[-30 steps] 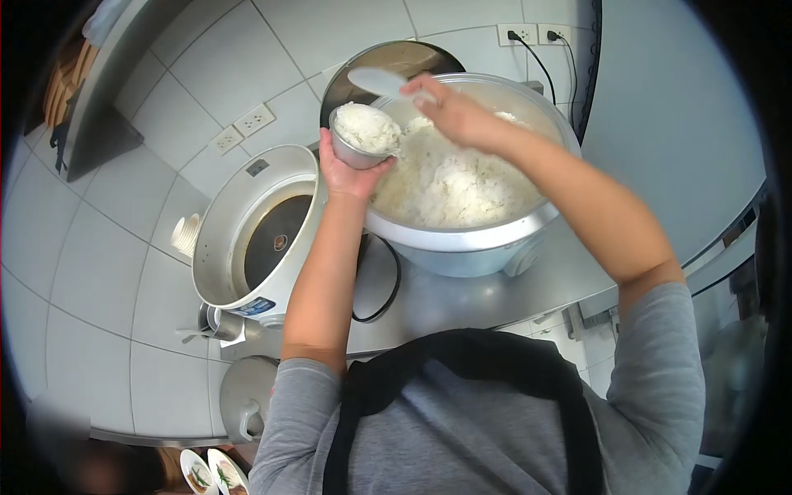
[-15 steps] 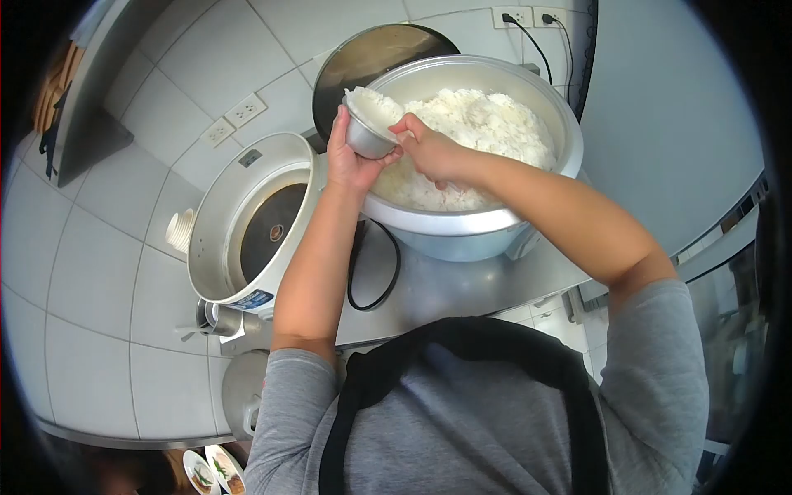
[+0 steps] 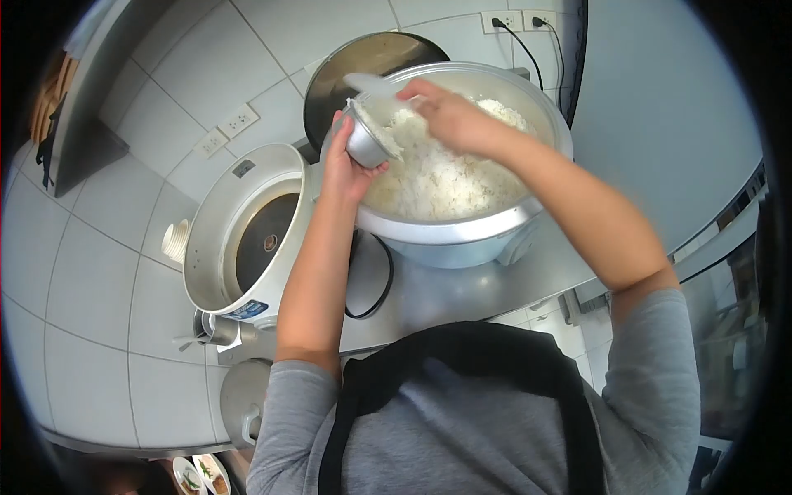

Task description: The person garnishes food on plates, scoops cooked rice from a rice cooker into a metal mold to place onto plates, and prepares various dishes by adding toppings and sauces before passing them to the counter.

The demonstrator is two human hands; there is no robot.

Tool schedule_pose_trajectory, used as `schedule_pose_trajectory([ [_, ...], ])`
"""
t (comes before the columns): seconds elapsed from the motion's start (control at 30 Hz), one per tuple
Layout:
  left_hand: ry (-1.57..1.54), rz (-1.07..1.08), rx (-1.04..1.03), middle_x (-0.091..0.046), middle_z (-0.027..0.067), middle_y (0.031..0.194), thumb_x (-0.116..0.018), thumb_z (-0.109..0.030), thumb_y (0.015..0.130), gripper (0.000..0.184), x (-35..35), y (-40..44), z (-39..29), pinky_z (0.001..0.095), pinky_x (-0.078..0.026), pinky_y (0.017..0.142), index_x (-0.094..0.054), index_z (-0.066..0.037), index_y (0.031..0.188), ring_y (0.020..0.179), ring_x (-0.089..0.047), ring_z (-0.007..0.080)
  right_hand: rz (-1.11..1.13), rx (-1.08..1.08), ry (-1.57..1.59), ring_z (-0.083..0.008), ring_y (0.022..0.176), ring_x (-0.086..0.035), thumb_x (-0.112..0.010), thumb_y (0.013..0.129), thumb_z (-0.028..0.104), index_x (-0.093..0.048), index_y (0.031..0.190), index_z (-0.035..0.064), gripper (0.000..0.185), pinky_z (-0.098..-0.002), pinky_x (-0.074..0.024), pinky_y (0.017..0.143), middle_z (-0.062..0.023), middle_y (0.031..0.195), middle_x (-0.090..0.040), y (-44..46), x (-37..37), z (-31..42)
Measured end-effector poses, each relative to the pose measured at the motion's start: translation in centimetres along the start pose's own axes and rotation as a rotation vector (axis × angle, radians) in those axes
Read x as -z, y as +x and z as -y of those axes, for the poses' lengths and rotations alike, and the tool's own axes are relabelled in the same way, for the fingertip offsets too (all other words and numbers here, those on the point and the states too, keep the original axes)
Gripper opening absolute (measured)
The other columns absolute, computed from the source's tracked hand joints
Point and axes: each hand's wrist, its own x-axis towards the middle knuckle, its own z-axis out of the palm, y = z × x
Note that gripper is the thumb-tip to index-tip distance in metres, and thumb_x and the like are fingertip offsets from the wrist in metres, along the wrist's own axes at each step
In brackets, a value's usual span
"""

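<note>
Right hand (image 3: 459,120) — paddle (image 3: 370,85) raised, cup (image 3: 364,143) tilted further

Two large pots (image 3: 450,231), two food plates (image 3: 218,465), two black plugs (image 3: 497,23).

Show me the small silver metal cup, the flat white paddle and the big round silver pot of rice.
Small silver metal cup (image 3: 365,147): head view, outer wall.
Flat white paddle (image 3: 369,85): head view, blurred blade.
Big round silver pot (image 3: 450,232): head view, front rim.
</note>
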Motion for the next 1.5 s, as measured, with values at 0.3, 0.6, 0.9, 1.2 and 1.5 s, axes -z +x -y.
schedule_pose_trajectory([
  [0.3, 0.008, 0.018, 0.079, -0.049, 0.0022, 0.119, -0.049, -0.053, 0.083, 0.053, 0.0, -0.2, -0.1, 0.0450, -0.043, 0.072, -0.030, -0.032, 0.128, 0.102, -0.050, 0.0250, 0.283, -0.288, 0.238, -0.0113, 0.044, -0.036, -0.028, 0.095, 0.024, -0.039, 0.116, 0.0182, 0.025, -0.0251, -0.0300, 0.036, -0.0024, 0.062, -0.042, -1.1, -3.9, 0.1],
  [0.6, 0.023, 0.043, -0.092, -0.034, 0.0002, 0.137, -0.046, -0.047, 0.086, 0.061, -1.4, -1.7, -0.5, 0.0586, -0.029, 0.088, -0.016, -0.039, 0.138, 0.121, -0.038, 0.0293, 0.266, -0.340, 0.297, -0.0144, 0.050, -0.037, -0.030, 0.093, 0.025, -0.036, 0.116, 0.0179, 0.025, -0.0292, -0.0355, 0.040, -0.0060, 0.069, -0.041, -1.1, -3.6, 0.9],
  [0.9, -0.127, 0.245, -0.426, -0.027, 0.0018, 0.142, -0.045, -0.036, 0.087, 0.066, -2.1, -0.3, -2.2, 0.0540, -0.023, 0.100, -0.009, -0.033, 0.142, 0.129, -0.028, 0.0284, 0.106, -0.399, 1.221, -0.0088, 0.043, -0.029, -0.027, 0.093, 0.015, -0.035, 0.113, 0.0207, 0.023, -0.0237, -0.0253, 0.038, -0.0017, 0.060, -0.036, 1.0, -0.8, -0.9],
  [1.2, 0.294, 0.189, -0.401, -0.028, 0.0072, 0.139, -0.062, -0.019, 0.074, 0.084, -5.8, 0.6, -1.2, 0.0350, -0.019, 0.105, -0.014, -0.028, 0.142, 0.127, -0.027, 0.0245, 0.170, -0.529, 1.058, -0.0093, 0.045, -0.029, -0.028, 0.094, 0.020, -0.036, 0.109, 0.0222, 0.017, -0.0236, -0.0252, 0.039, -0.0004, 0.062, -0.036, -2.6, -2.3, 1.6],
  [1.5, -0.394, -0.253, -0.147, -0.047, 0.0091, 0.121, -0.043, -0.062, 0.081, 0.055, -5.2, -0.3, -1.1, 0.0509, -0.034, 0.082, -0.049, -0.020, 0.115, 0.109, -0.041, 0.0296, 0.133, 0.426, -0.111, -0.0404, 0.067, -0.057, -0.034, 0.092, 0.015, -0.038, 0.118, 0.0167, 0.027, -0.0467, -0.0429, 0.059, -0.0234, 0.077, -0.058, 0.0, 1.8, -2.1],
])
